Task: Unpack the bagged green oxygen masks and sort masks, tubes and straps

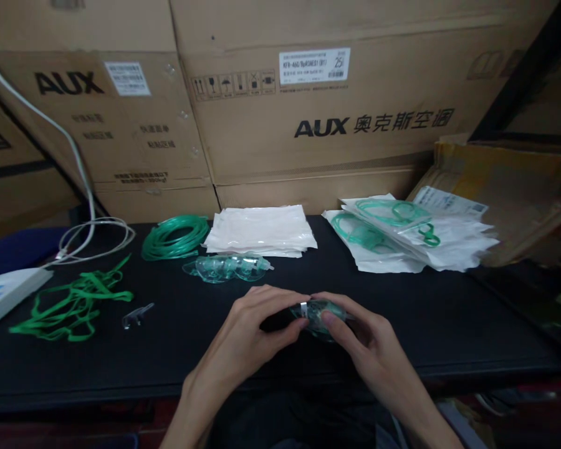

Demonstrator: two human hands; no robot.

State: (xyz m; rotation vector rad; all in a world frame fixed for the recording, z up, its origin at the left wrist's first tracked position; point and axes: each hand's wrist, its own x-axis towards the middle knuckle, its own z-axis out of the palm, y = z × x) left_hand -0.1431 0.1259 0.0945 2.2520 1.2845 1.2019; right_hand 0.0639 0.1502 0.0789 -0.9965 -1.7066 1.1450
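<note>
Both my hands meet over the near middle of the black table (449,324). My left hand (250,330) and my right hand (355,330) pinch a clear green-tinted plastic mask (318,312) between fingers and thumbs. A small metal strip shows on the mask's top edge by my left thumb. Just beyond my hands lie more clear masks (227,267) in a loose row.
A coil of green tubing (175,237) and a stack of empty clear bags (262,231) lie at the back. Packed bags with green masks (402,234) pile at the right. Green elastic straps (72,302), a small clear connector (136,315), a white cable and cardboard boxes surround.
</note>
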